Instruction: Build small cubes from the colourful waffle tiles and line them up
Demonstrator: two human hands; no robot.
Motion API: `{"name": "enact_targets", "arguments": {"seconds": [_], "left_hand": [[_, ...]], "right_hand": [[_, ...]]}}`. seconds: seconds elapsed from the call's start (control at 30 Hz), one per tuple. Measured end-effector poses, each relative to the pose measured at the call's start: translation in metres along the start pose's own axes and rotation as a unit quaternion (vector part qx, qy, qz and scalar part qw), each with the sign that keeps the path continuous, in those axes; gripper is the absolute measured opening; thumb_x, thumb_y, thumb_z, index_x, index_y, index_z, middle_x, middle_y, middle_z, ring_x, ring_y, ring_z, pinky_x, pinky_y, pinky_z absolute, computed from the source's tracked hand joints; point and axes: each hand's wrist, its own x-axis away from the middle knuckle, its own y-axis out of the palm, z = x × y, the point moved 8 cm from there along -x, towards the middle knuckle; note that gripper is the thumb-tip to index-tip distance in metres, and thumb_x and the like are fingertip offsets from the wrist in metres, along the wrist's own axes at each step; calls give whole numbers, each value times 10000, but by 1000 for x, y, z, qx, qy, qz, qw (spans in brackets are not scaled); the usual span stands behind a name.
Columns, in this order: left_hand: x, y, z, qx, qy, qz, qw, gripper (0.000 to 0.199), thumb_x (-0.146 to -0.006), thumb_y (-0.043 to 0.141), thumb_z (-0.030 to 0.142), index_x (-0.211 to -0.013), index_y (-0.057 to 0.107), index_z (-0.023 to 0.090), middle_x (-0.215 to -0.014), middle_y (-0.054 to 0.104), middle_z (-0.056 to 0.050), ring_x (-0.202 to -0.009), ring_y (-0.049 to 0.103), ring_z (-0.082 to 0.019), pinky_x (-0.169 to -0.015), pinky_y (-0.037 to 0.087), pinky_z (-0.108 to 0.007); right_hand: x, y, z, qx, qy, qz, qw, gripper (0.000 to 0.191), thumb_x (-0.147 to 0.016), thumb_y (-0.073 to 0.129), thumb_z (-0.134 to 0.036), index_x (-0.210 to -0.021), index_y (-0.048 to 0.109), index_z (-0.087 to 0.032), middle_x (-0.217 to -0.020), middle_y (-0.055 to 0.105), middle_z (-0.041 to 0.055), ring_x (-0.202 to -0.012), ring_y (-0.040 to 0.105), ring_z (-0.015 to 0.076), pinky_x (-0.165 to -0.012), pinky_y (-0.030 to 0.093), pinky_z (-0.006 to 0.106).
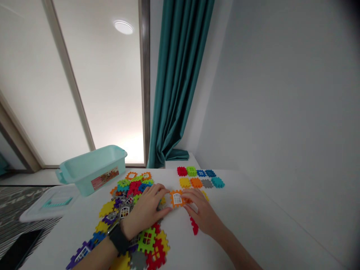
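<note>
An orange gear-edged building tile with a white window insert (177, 198) is between my two hands, just above or on the white table. My right hand (201, 210) pinches its right side, where a bit more orange shows under the fingers. My left hand (152, 204), with a dark watch on the wrist, has thumb and forefinger at the tile's left corners. Yellow and grey bits show under the left palm, partly hidden. A red piece (194, 225) lies below my right hand, and a yellow piece (205, 195) shows behind it.
A heap of mixed tiles (135, 188) spreads beneath and around my left forearm. Sorted tiles in two rows, including an orange tile (196, 183), lie at the back right. A mint tub (94, 165), its lid (50, 204) and a phone (22, 245) are at left.
</note>
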Motion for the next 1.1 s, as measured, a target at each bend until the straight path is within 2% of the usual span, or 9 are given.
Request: {"name": "enact_targets", "arguments": {"seconds": [0.13,0.23,0.4,0.57,0.93,1.1], "left_hand": [[-26,10,3,6,-14,-8,1000,265,-912,695,327,-1153,631,238,-1133,667,-59,-1082,624,-276,-943,492,-432],[-44,26,2,-6,-28,-41,999,259,-926,667,352,-1151,632,227,-1154,672,-72,-1104,627,-287,-960,483,-447],[-63,54,-5,-17,-49,-96,994,324,-905,657,323,-1203,615,204,-1198,670,-103,-1098,655,-295,-952,497,-433],[-67,72,-6,-5,-50,-129,990,364,-913,626,370,-1246,606,226,-1224,677,-91,-1062,693,-275,-901,532,-376],[-62,79,-7,-15,-65,-150,986,298,-929,568,378,-1170,636,217,-1176,711,-110,-1001,712,-284,-851,533,-381],[-63,79,-6,-18,-66,-147,987,326,-938,562,380,-1210,625,213,-1173,713,-122,-1024,703,-291,-864,530,-394]], "right_hand": [[-1,-19,29,17,9,23,1000,194,-946,545,-224,-1094,669,-240,-1169,706,87,-1154,622,263,-1080,442,509],[-3,-26,49,23,18,20,999,168,-934,556,-237,-1066,660,-231,-1150,707,87,-1143,621,262,-1081,430,521],[1,-26,70,27,40,19,999,142,-921,565,-240,-1035,649,-230,-1116,710,81,-1104,626,258,-1057,441,516],[8,-21,80,24,61,16,998,128,-909,568,-228,-1010,646,-230,-1093,711,74,-1080,639,254,-1052,438,505],[10,-18,89,33,69,9,997,153,-886,581,-180,-1015,650,-226,-1124,711,82,-1104,623,260,-1062,421,503],[10,-17,88,35,68,6,997,136,-900,587,-195,-1010,657,-231,-1120,715,79,-1099,633,252,-1063,426,497]]}}
